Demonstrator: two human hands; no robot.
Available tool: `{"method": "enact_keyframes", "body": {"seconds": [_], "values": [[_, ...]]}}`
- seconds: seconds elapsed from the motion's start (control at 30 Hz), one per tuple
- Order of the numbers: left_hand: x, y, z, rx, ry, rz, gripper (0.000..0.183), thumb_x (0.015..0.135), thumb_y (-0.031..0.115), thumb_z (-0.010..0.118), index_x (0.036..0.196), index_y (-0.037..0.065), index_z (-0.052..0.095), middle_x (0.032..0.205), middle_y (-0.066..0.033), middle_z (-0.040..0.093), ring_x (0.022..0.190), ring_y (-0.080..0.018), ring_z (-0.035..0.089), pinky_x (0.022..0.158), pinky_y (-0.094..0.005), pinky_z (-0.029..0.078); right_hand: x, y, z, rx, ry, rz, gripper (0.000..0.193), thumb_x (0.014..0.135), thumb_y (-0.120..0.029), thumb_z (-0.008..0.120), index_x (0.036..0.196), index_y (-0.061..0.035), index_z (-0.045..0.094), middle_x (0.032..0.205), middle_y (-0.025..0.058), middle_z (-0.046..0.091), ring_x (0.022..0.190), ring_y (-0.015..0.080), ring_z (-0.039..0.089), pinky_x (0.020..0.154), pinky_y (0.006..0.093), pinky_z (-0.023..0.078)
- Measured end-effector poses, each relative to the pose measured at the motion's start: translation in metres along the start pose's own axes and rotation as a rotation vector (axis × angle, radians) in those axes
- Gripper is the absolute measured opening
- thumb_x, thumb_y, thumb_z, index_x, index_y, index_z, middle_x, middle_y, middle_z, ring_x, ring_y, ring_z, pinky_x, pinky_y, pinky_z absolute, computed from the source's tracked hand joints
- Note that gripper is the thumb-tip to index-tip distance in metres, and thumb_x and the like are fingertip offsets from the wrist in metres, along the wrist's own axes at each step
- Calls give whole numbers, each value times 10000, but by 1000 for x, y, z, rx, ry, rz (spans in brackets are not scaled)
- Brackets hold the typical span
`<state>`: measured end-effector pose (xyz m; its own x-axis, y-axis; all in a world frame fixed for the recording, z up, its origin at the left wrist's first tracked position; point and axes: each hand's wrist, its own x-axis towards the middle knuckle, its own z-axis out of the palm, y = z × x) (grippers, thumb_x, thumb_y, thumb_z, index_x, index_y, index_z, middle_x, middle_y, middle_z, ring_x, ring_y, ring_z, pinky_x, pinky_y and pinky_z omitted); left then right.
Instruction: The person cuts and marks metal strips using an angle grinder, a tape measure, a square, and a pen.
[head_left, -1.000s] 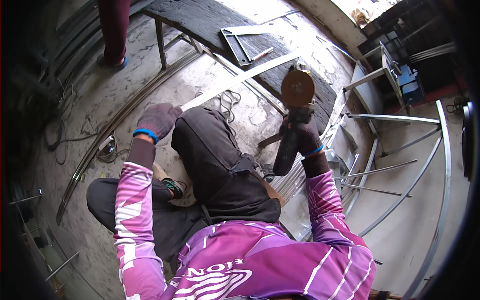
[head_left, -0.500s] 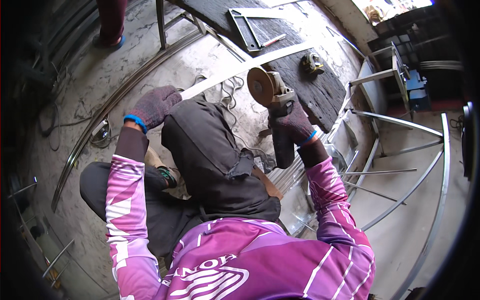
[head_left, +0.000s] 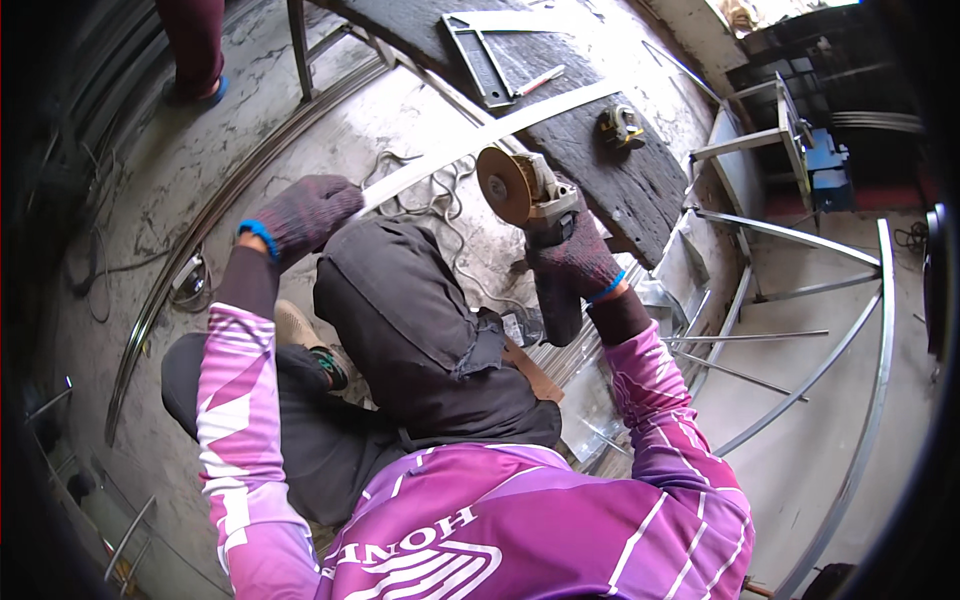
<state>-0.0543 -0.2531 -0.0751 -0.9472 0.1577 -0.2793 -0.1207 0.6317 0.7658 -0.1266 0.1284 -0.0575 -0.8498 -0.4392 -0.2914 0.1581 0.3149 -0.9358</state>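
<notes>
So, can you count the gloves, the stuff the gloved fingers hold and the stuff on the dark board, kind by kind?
Gloves, left and right: 2
Grinder: 1
Pale strip: 1
Square: 1
Tape measure: 1
Pen-like stick: 1
Total: 7

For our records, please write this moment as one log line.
left hand: fingers hold pale strip | right hand: holds angle grinder | on dark plank: square, tape measure
</notes>
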Motion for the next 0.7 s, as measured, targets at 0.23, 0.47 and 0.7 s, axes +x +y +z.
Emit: {"method": "enact_keyframes", "body": {"seconds": [0.23, 0.47, 0.7], "values": [[9, -2, 6, -119, -105, -149, 345, 948, 319, 602, 1010, 0, 717, 901, -191, 708, 813, -276, 667, 784, -396, 512, 4, -5, 13, -135, -3, -91, 1061, 577, -13, 835, 1507, -49, 326, 1234, 99, 613, 1105, 196, 601, 986, 337, 499], [25, 14, 10, -153, -54, -149, 361, 950, 331, 602, 971, -9, 721, 773, -130, 656, 732, -195, 596, 731, -373, 490, 11, -9, 22, -123, -61, -13, 1019, 605, -3, 818, 1495, -52, 325, 1182, 81, 620, 1041, 177, 614, 900, 333, 531], [30, 8, 13, -192, -69, -175, 399, 941, 371, 641, 984, -14, 737, 782, -127, 680, 727, -184, 608, 721, -366, 497, 17, -9, 22, -124, -72, 0, 911, 617, -63, 825, 1429, -35, 413, 1206, 97, 626, 1075, 194, 601, 935, 360, 524]]}}
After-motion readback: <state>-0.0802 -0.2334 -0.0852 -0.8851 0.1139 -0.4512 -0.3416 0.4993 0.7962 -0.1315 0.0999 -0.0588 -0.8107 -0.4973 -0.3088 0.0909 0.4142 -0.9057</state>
